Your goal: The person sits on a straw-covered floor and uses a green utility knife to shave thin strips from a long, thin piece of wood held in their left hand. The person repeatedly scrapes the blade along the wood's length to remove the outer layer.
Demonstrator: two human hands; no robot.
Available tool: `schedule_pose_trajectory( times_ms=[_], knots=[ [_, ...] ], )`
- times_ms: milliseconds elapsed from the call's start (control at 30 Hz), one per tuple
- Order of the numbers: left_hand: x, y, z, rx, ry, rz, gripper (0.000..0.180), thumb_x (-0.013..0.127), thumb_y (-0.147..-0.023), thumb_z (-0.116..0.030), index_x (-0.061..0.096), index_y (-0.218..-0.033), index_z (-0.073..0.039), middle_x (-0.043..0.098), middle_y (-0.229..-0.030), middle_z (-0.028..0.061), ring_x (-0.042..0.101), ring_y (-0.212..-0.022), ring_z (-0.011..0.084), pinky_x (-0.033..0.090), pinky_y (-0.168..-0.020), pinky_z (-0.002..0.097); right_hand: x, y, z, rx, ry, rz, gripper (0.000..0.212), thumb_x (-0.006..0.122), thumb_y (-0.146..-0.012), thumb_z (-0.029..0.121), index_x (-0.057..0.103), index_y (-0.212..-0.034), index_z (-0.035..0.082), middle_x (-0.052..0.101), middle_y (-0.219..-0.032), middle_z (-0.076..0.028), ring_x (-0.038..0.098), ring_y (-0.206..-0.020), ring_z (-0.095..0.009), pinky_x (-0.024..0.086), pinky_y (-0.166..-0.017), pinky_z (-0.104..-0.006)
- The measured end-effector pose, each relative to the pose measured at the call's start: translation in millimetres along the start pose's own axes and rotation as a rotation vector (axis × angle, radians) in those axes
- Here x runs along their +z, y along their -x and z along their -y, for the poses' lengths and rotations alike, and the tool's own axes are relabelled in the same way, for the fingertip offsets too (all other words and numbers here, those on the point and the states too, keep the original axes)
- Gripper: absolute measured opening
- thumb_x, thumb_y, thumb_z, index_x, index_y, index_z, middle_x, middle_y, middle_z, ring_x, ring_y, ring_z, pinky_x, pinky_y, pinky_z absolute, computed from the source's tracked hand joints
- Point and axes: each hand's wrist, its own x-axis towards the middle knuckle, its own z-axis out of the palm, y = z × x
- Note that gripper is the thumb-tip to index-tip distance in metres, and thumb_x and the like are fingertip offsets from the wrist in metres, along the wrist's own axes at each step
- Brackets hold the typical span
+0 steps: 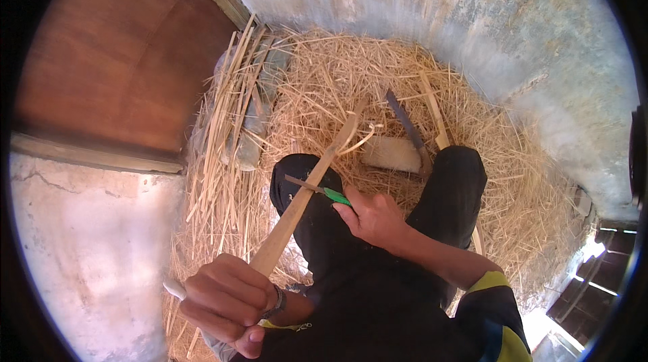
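Note:
My left hand (226, 294) is closed around the near end of a flat, pale bamboo strip (287, 223). The strip slants up and away to the right, over my left knee. A small white piece (174, 288) shows beside my left fingers; I cannot tell what it is. In my right hand (378, 217) is a knife (335, 196) with a green handle. Its narrow blade lies across the strip near the knee, pointing left. Toward the strip's far end, a thin curled shaving (358, 142) stands out from its side.
Pale shavings (331, 65) cover the floor. Beyond my knees lie a dark long blade (405, 119), a tan block (391, 154) and another pale strip (434, 109). Thin strips (226, 119) are heaped at left. A stained wall (472, 4) and brown panel (115, 58) border the space.

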Motion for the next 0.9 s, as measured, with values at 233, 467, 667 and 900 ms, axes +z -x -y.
schedule_pose_trajectory(
  times_ms=[233, 467, 667, 900],
  knots=[
    [9.8, 3.3, -6.0, -0.025, -0.007, -0.003, 0.040, 0.054, -0.068, 0.014, 0.031, -0.042, -0.006, 0.032, -0.039, 0.0019, 0.030, -0.028, 0.0123, 0.025, -0.029, 0.0250, 3.0, 3.5, -15.8, 0.210, 0.122, 0.052, 0.030, 0.050, -0.095, 0.032, 0.055, -0.096, 0.002, 0.056, -0.055, -0.020, 0.058, -0.051, -0.041, 0.048, -0.047, -0.0501],
    [7.9, -6.5, -0.3, -0.038, 0.044, 0.032, 0.040, 0.055, -0.069, 0.012, 0.031, -0.042, -0.006, 0.036, -0.040, 0.0040, 0.034, -0.028, 0.0135, 0.025, -0.030, 0.0248, -1.5, -0.4, -36.8, 0.278, 0.146, 0.069, 0.033, 0.049, -0.095, 0.035, 0.057, -0.093, 0.003, 0.059, -0.061, -0.022, 0.060, -0.057, -0.042, 0.047, -0.052, -0.0522],
    [15.9, -1.3, 0.4, -0.044, -0.003, -0.005, 0.040, 0.056, -0.070, 0.012, 0.033, -0.043, -0.006, 0.036, -0.038, 0.0038, 0.034, -0.027, 0.0135, 0.028, -0.029, 0.0255, -0.5, 15.2, -0.4, 0.078, -0.069, -0.019, 0.035, 0.049, -0.095, 0.035, 0.057, -0.095, 0.001, 0.057, -0.058, -0.022, 0.057, -0.053, -0.043, 0.047, -0.050, -0.0517],
    [19.7, -3.9, 0.8, 0.001, -0.078, -0.025, 0.040, 0.056, -0.071, 0.008, 0.031, -0.044, -0.008, 0.041, -0.039, 0.0040, 0.039, -0.028, 0.0134, 0.034, -0.030, 0.0252, -2.0, -2.7, -33.1, 0.221, 0.118, 0.086, 0.030, 0.053, -0.094, 0.031, 0.054, -0.089, 0.001, 0.056, -0.058, -0.021, 0.058, -0.052, -0.041, 0.046, -0.047, -0.0468]
  ],
)
